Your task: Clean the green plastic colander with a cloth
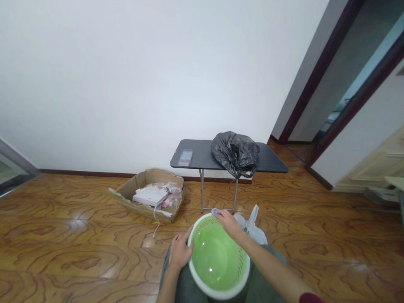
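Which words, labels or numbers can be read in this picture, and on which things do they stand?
No text can be read.
Item on the table: a small blurred patch, unreadable.
White box in the carton: no legible print.
Green basket, black bag, white bag: no print shows.

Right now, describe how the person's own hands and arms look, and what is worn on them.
Both hands are bare: no gloves, rings or watch show on the left hand or the right hand. The forearms are uncovered too. The only clothing on the arms is a dark red sleeve, just visible at the bottom edge on the right arm.
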`<control>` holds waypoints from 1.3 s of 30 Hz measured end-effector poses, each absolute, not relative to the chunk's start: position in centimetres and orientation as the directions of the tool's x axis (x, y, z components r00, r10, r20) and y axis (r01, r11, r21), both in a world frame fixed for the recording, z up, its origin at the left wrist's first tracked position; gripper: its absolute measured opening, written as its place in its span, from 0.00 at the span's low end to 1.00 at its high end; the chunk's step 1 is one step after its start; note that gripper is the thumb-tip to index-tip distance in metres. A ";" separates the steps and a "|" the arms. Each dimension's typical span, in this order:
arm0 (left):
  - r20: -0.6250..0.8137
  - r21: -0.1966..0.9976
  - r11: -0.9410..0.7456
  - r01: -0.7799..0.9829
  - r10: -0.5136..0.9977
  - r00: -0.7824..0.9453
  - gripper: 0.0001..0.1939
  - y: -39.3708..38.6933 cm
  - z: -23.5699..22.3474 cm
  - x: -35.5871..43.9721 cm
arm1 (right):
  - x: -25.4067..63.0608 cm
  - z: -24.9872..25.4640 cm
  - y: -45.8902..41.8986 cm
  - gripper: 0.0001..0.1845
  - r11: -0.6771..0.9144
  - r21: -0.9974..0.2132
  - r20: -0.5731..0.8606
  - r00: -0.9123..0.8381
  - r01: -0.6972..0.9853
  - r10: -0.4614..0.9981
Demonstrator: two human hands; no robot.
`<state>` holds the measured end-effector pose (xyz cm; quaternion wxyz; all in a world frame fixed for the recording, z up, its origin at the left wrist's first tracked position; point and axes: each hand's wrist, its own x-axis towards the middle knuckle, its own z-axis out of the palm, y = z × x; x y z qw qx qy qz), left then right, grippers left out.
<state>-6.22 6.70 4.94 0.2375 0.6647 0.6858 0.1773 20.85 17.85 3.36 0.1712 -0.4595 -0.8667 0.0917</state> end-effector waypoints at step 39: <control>-0.090 0.551 0.055 0.833 0.996 -0.007 0.37 6.6 4.8 -6.1 | 15.4 3.8 18.3 0.19 0.569 -0.281 0.150 -0.550 0.773 0.822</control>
